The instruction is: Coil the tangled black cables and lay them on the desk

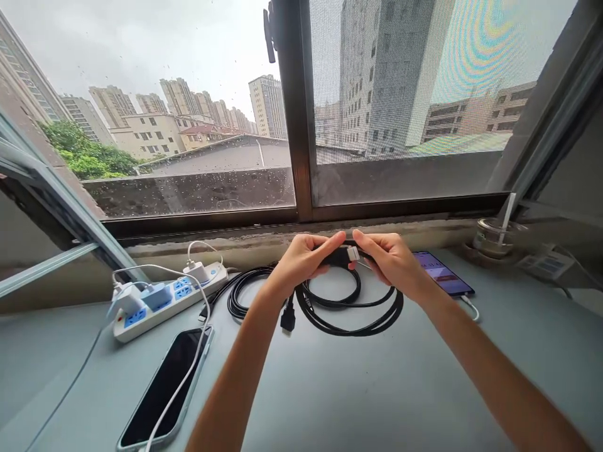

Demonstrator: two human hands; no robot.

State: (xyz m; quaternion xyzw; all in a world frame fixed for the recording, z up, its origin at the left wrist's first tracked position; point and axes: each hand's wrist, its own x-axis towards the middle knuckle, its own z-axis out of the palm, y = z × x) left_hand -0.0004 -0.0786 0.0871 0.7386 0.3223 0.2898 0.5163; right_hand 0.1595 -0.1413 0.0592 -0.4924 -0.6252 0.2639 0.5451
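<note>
My left hand (308,257) is closed, thumb on top, around a black cable plug (336,257). The plug's pale metal end (353,253) shows between my two hands. My right hand (384,254) is closed beside it, its thumb near that end, gripping a black cable that its fingers mostly hide. Below my hands a coiled black cable (351,332) lies on the table. Another black plug (287,319) with a metal tip hangs or rests under my left wrist. Farther left lies a second black coil (234,301), partly behind my left forearm.
A white power strip (162,314) with chargers stands at the left. Before it lies a dark phone (164,383), crossed by a white cord (193,358). A lit phone (445,276) is charging at the right, near a lidded cup (492,238) with a straw. The window (301,188) borders the back.
</note>
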